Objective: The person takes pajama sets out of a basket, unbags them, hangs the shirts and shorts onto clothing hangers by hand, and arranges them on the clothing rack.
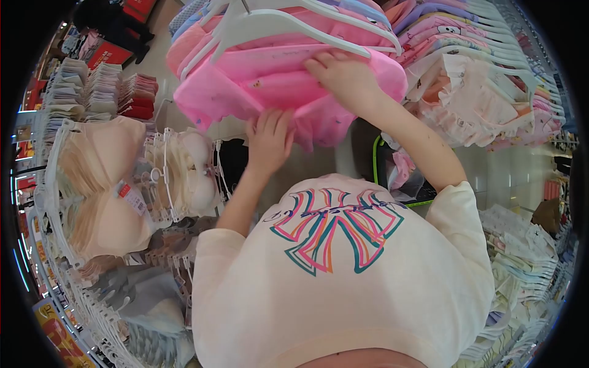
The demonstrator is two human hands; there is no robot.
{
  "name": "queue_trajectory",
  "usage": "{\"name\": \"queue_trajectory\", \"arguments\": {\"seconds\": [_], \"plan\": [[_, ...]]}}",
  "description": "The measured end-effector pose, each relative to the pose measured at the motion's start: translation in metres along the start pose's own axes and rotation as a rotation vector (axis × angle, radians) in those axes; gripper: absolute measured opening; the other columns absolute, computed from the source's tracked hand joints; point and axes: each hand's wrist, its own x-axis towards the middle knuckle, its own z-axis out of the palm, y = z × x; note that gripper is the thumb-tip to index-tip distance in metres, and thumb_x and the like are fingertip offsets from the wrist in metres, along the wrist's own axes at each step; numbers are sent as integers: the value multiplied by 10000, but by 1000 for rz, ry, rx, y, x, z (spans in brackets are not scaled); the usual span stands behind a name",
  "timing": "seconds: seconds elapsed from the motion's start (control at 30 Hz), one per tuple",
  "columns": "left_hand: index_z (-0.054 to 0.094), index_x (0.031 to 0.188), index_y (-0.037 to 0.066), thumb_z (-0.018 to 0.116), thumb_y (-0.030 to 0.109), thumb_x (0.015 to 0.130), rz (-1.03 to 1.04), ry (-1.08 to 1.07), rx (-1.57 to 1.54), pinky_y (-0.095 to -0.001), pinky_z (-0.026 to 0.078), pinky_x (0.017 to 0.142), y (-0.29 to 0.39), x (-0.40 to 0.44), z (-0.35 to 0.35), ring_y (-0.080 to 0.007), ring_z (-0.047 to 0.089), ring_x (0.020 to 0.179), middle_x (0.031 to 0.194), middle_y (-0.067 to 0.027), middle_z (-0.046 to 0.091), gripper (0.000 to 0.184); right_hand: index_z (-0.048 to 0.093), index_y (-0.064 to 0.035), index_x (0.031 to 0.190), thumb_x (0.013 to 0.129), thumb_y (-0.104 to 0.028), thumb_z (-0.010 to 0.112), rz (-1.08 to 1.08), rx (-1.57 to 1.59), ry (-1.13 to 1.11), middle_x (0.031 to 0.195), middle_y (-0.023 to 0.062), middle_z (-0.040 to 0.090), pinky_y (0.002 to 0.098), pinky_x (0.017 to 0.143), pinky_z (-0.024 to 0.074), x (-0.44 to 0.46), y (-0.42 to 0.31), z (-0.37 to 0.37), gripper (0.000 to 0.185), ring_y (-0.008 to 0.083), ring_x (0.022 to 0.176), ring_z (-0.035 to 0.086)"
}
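Observation:
A bright pink garment [276, 92], thin and shiny with small printed figures, hangs in front of me on a white hanger [270, 27]. My left hand [268, 138] is closed on its front edge low down, with the thumb hidden. Higher up and to the right, my right hand [343, 76] has its fingers curled onto the fabric just under the hanger's arm. The fingertips of that hand are partly sunk in the folds. More pink and blue clothes hang close behind this garment.
Beige bras [104, 184] hang on a rack at the left. Ruffled pale clothes [469, 98] hang at the right. A dark basket with a green rim [375, 156] stands below, holding something pink. At the upper left, a person in dark clothes [116, 24] stands in the aisle.

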Motion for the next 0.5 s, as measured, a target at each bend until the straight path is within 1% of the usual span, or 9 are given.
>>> {"name": "queue_trajectory", "arguments": {"seconds": [0.03, 0.07, 0.13, 0.2, 0.23, 0.33, 0.43, 0.47, 0.5], "plan": [[586, 1072, 104, 665, 148, 708, -22, 42, -33, -408, 388, 835, 7, -7, -1, -242, 535, 980, 1022, -56, 558, 375, 576, -88, 955, 729, -147, 614, -59, 50, 64, 901, 55, 596, 349, 727, 492, 4, -4, -3, 237, 240, 885, 587], [609, 1029, 99, 675, 132, 693, -45, 82, -67, -397, 394, 814, 11, -10, -2, -238, 539, 966, 985, -49, 571, 344, 574, -91, 970, 732, -135, 609, -91, 148, 22, 898, 61, 599, 353, 732, 492, 6, -8, -3, 245, 246, 885, 589], [637, 937, 97, 695, 100, 658, 6, 179, -165, -385, 406, 772, 14, -12, -4, -229, 549, 934, 918, -36, 584, 284, 570, -97, 1002, 739, -111, 598, -155, 347, -68, 891, 75, 605, 361, 744, 490, 11, -18, -5, 265, 258, 886, 593], [660, 842, 94, 719, 53, 606, 57, 271, -226, -345, 437, 702, 14, -10, -6, -223, 566, 867, 847, -27, 591, 246, 566, -102, 1040, 741, -102, 601, -122, 334, -427, 917, 92, 615, 369, 745, 487, 22, -34, -15, 301, 272, 872, 598], [660, 838, 93, 717, 53, 604, 83, 271, -245, -341, 445, 693, 12, -9, -7, -222, 568, 859, 836, -25, 591, 244, 564, -104, 1059, 742, -98, 602, -103, 324, -606, 930, 100, 620, 373, 745, 485, 26, -40, -19, 320, 279, 864, 601], [660, 821, 81, 717, 40, 594, 138, 268, -302, -333, 467, 672, 8, -9, -14, -227, 575, 824, 805, -31, 593, 238, 508, -131, 1207, 755, -82, 584, -157, 409, -797, 984, 133, 623, 375, 719, 486, 33, -45, -11, 461, 289, 834, 613], [659, 802, 60, 723, 13, 582, 118, 200, -366, -335, 481, 663, 13, -11, -26, -245, 579, 788, 781, -54, 595, 234, 531, -158, 1213, 777, -63, 518, -118, 469, -860, 1031, 122, 620, 337, 716, 491, 37, -31, 21, 446, 260, 845, 616], [658, 803, 59, 724, 14, 583, 101, 162, -371, -336, 483, 662, 15, -7, -33, -245, 579, 786, 778, -53, 594, 234, 444, -182, 1316, 790, -38, 486, 48, 349, -852, 1123, 100, 596, 323, 739, 486, 41, -30, 20, 548, 226, 892, 603], [656, 803, 58, 725, 15, 583, 83, 128, -371, -336, 484, 661, 15, -1, -38, -245, 578, 784, 776, -53, 594, 235, 437, -182, 1321, 800, -45, 478, 58, 354, -806, 1142, 91, 587, 319, 749, 483, 41, -27, 24, 540, 220, 911, 596]]}}
